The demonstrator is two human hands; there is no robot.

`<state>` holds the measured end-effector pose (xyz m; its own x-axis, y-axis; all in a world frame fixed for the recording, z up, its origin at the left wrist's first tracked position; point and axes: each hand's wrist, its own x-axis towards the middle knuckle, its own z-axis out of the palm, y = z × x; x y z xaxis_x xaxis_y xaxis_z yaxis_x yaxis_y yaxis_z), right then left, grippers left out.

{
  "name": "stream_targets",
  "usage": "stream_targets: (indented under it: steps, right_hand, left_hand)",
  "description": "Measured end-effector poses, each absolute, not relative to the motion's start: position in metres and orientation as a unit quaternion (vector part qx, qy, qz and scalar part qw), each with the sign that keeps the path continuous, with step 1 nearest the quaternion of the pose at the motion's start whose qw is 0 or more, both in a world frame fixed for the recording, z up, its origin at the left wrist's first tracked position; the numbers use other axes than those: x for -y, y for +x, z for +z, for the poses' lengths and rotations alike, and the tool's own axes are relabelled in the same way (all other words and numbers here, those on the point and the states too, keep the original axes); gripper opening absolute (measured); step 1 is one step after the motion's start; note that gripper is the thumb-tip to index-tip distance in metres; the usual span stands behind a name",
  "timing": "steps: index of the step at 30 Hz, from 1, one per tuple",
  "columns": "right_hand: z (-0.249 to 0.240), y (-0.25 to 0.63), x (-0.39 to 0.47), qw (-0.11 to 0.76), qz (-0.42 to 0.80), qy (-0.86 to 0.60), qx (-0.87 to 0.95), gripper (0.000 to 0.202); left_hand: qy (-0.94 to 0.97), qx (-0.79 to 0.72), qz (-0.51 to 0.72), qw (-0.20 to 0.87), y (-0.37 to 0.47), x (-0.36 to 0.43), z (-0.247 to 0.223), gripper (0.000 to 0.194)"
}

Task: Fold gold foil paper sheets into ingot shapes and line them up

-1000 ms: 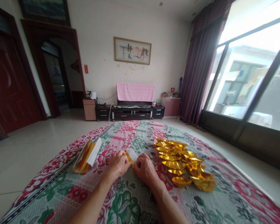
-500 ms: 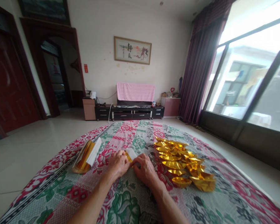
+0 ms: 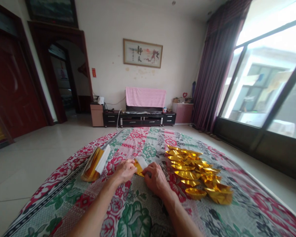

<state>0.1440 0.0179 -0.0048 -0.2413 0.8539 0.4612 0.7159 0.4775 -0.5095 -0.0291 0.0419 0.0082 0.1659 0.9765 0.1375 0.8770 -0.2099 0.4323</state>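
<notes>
Flower-patterned cloth, red, green and grey on a pale ground, spread over a round-edged surface, filling the lower half of the frame; right hand, entering from the lower right, knuckles up, thumb and curled fingers closed on the paper's lower right edge, the far fingertips hidden; left hand, entering from the lower left, thumb and fingers closed on the paper's left edge; gold-and-white paper, one small folded piece, lying just below the centre of the frame in the gap between the two hands, gold face to the lower left, white part to the upper right; its visible length slants from upper left to lower right, though its true long axis cannot be told under the fingers; it lies to the right of the left fingertips and to the upper left of the right thumb, touching both, so neither hand is clearly the nearer; folded gold pieces, boat-shaped, ranked in slanting rows right of centre, well apart from the paper; bundle of gold and white sheets, curled, left of centre, beyond reach of the left fingers as they stand; pale tiled floor, middle left; low black cabinet, centre; pink cloth, draped above it; framed picture, upper centre.
</notes>
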Motion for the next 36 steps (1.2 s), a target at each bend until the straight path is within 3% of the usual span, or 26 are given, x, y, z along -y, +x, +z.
stream_targets:
  steps: [16, 36]
  right_hand:
    - [-0.001, 0.130, -0.016, 0.348, 0.058, -0.573, 0.739, 0.007]
    - [-0.005, 0.134, -0.018, 0.321, 0.051, -0.555, 0.766, 0.010]
  left_hand:
    - [0.753, -0.613, 0.228, 0.070, -0.027, -0.039, 0.002, 0.016]
    - [0.747, -0.614, 0.239, 0.091, -0.026, -0.038, -0.002, 0.007]
